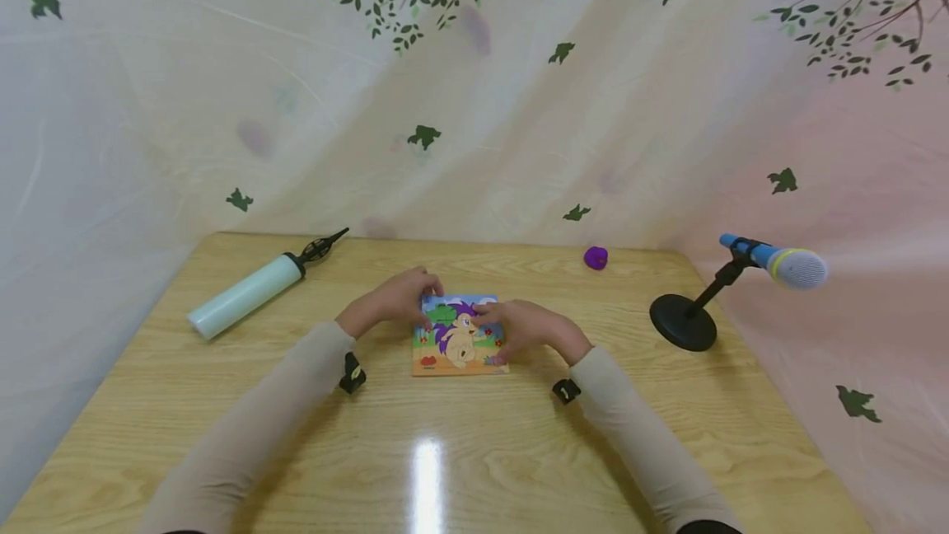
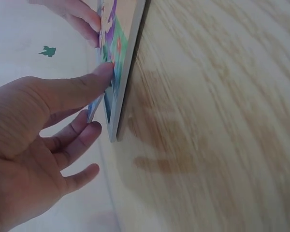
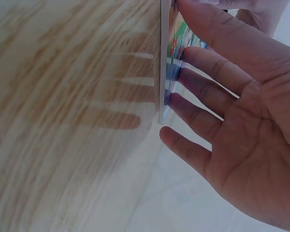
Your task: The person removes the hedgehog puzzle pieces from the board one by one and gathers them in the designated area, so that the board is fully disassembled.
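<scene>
A flat jigsaw puzzle (image 1: 460, 348) with a purple-spined hedgehog picture lies on the wooden table in front of me. My left hand (image 1: 396, 301) is at its upper left corner. There it pinches a corner puzzle piece (image 2: 94, 107) between thumb and fingers; in the left wrist view the piece stands tilted out of the tray's raised border (image 2: 115, 126). From the right side my right hand (image 1: 528, 325) reaches over the picture. Its fingers (image 3: 203, 87) are extended, fingertips right at the puzzle's surface, with the thumb over the near part.
A pale blue hand pump (image 1: 248, 295) with a black nozzle lies at the left. Far right stands a blue microphone (image 1: 801, 268) on a black round-based stand (image 1: 684, 322). A small purple object (image 1: 596, 258) sits near the back edge, before a leaf-printed curtain (image 1: 489, 122).
</scene>
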`<move>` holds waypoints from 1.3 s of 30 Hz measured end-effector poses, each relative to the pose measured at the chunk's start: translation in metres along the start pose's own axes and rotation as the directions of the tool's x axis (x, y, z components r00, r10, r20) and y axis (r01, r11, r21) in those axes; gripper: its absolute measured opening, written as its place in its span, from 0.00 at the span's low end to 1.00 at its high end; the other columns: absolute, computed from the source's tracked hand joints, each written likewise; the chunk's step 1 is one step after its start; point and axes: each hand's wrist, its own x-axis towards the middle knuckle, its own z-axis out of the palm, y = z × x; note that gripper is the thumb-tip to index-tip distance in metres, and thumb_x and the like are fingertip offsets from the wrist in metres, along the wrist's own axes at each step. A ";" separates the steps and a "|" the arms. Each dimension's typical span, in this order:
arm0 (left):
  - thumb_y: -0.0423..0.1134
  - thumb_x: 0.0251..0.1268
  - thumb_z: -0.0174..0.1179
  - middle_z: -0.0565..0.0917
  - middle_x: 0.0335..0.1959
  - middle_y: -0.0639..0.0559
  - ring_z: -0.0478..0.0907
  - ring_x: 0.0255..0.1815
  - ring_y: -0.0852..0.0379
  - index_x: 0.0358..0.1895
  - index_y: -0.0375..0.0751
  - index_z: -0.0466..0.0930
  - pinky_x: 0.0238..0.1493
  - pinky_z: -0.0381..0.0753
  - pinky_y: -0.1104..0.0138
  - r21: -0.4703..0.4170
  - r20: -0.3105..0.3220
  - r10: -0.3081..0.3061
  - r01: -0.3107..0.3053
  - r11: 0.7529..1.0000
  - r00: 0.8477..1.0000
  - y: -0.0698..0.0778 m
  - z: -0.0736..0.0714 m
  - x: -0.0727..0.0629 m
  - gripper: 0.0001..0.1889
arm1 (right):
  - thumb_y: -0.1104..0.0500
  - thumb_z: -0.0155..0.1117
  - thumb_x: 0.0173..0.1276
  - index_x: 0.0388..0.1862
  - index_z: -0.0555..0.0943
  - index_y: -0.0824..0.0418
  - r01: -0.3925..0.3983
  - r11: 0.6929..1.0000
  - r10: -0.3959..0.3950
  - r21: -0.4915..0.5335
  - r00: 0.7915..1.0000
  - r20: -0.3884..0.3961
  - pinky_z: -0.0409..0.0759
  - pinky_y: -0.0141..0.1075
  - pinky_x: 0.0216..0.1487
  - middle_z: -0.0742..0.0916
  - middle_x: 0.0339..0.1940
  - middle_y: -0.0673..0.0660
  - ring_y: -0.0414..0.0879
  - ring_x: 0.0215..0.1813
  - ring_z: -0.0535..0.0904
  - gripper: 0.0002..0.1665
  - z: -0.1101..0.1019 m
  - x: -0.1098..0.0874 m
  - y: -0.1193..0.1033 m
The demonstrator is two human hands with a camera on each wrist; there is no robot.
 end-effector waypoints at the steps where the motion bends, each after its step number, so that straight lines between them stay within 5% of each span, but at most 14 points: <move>1: 0.38 0.52 0.78 0.79 0.49 0.43 0.78 0.52 0.48 0.55 0.39 0.81 0.59 0.80 0.54 0.002 -0.002 -0.001 0.001 1.000 1.000 0.000 -0.001 -0.001 0.26 | 0.52 0.78 0.62 0.74 0.73 0.56 0.000 1.000 0.000 0.002 1.000 0.001 0.64 0.54 0.78 0.69 0.80 0.58 0.62 0.79 0.64 0.42 0.000 0.000 -0.001; 10: 0.38 0.55 0.75 0.81 0.51 0.45 0.80 0.52 0.48 0.59 0.37 0.83 0.59 0.80 0.53 0.025 -0.016 0.012 -0.011 1.000 1.000 0.002 -0.006 -0.011 0.26 | 0.52 0.78 0.62 0.74 0.73 0.56 0.004 1.000 -0.004 0.001 1.000 0.008 0.63 0.55 0.78 0.69 0.80 0.58 0.61 0.80 0.63 0.42 -0.001 0.003 -0.004; 19: 0.37 0.53 0.74 0.82 0.52 0.44 0.79 0.52 0.49 0.60 0.38 0.83 0.56 0.81 0.54 0.053 -0.064 0.029 -0.026 0.998 0.998 -0.016 -0.004 -0.020 0.27 | 0.54 0.79 0.60 0.73 0.74 0.56 -0.003 1.000 0.003 0.016 1.000 0.007 0.62 0.55 0.78 0.69 0.80 0.57 0.62 0.80 0.63 0.42 0.000 0.004 -0.007; 39: 0.32 0.55 0.74 0.81 0.47 0.40 0.79 0.47 0.46 0.56 0.30 0.84 0.51 0.81 0.51 0.019 -0.167 0.026 -0.023 1.000 0.986 -0.075 -0.038 -0.110 0.24 | 0.55 0.79 0.60 0.72 0.75 0.57 -0.010 0.999 0.010 0.039 1.000 -0.016 0.62 0.55 0.78 0.69 0.80 0.58 0.61 0.80 0.63 0.41 0.000 -0.001 -0.004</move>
